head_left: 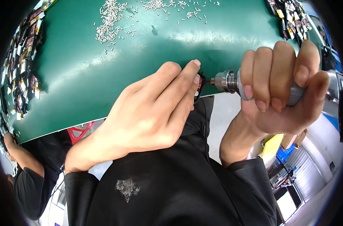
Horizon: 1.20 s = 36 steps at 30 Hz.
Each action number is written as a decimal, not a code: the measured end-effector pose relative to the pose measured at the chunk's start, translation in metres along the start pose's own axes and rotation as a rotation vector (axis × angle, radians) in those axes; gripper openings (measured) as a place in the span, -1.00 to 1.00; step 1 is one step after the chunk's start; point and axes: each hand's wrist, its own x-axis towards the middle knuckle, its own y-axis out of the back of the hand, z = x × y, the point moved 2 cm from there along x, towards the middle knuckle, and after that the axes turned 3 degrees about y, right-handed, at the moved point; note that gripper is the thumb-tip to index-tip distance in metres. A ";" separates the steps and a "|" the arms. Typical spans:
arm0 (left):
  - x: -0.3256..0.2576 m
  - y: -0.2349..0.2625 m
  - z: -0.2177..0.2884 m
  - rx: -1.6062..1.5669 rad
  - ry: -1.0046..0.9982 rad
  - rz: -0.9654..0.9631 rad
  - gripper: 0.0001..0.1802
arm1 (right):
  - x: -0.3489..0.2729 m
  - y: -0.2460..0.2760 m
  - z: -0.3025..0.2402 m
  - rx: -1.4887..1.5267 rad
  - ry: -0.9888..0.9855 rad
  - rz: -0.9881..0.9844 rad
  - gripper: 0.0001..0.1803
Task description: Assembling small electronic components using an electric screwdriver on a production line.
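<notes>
Head view: a small black piece [202,83] with red and white on its face sits at the fingertips of the left hand [152,109], near the bench's front edge. That hand holds the piece with its fingers stretched out and close together; the thumb is hidden beneath. From the other side, the right hand [278,90] grips a grey and silver power driver [228,81], fingers wrapped round its body. The thin bit [208,81] reaches the piece's side; whether it is seated is too small to tell.

Beyond the left hand, small silvery pins [110,22] lie scattered over the green bench [73,81]. Well to that hand's left is a heap of black parts [24,64] with pale tabs; a similar heap [292,19] lies beyond the right hand. Past the left forearm, a co-worker's arm [26,156] rests by the bench edge.
</notes>
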 end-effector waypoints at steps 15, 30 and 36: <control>-0.009 0.020 0.001 0.097 -0.056 0.081 -0.55 | 0.011 -0.012 -0.005 0.258 0.279 0.074 -0.72; -0.064 0.173 -0.105 0.825 0.552 0.422 -0.65 | -0.022 0.008 0.023 0.426 0.169 0.426 -0.78; -0.010 0.086 -0.075 0.370 0.368 0.162 -0.69 | -0.026 0.013 0.027 0.479 0.148 0.516 -0.79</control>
